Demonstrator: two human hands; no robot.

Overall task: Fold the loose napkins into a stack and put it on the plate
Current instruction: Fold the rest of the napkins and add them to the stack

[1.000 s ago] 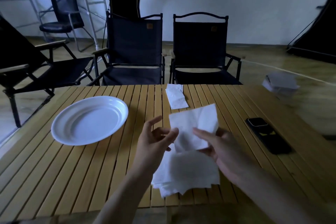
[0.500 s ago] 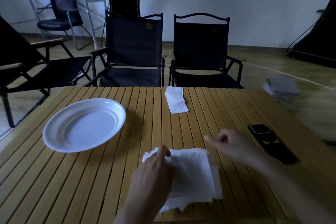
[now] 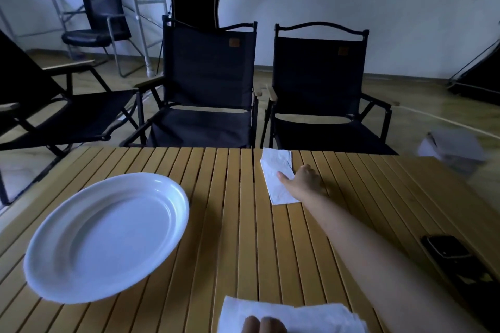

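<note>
An empty white plate (image 3: 105,238) sits on the left of the slatted wooden table (image 3: 216,224). At the far edge lies a folded white napkin (image 3: 276,181); my right hand (image 3: 303,181) reaches out to it, thumb on top and fingers at its right edge. A pile of white napkins (image 3: 297,316) lies at the near edge, partly cut off by the frame. Only the fingertips of my left hand (image 3: 262,326) show, resting flat on that pile.
A black phone (image 3: 449,254) lies at the table's right edge near my right forearm. Two dark folding chairs (image 3: 208,89) stand behind the far edge, another to the left. A grey bin (image 3: 454,149) is on the floor at right.
My right hand has left the near pile and stretched forward to the far napkin. My left hand stays pressed on the pile. The camera has tilted up, pushing the pile to the bottom edge.
</note>
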